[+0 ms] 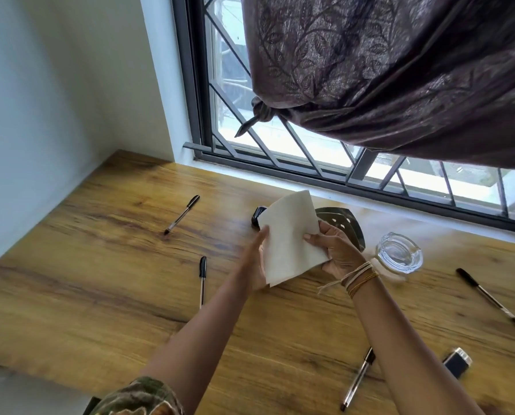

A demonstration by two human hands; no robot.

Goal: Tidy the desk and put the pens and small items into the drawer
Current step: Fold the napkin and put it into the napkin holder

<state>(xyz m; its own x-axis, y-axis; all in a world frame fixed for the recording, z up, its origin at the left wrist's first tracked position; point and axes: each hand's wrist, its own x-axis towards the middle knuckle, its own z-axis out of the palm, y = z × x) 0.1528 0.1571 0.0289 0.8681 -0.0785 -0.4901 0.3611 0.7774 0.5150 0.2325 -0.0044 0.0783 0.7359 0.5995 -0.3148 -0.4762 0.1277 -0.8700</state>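
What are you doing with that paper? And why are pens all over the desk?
A person holds a white paper up over the wooden desk, the left hand on one edge and the right hand on the other. Four pens lie loose around it: one far left, one near the middle, one at the front and one on the right. A glass ashtray sits near the window. None is put away yet.

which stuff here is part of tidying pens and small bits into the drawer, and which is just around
For the job:
- four pens on the desk
- black lighter
- small black item behind the tissue
- white tissue, held in left hand and right hand

Just around:
- glass ashtray
- metal holder
- curtain
- window grille
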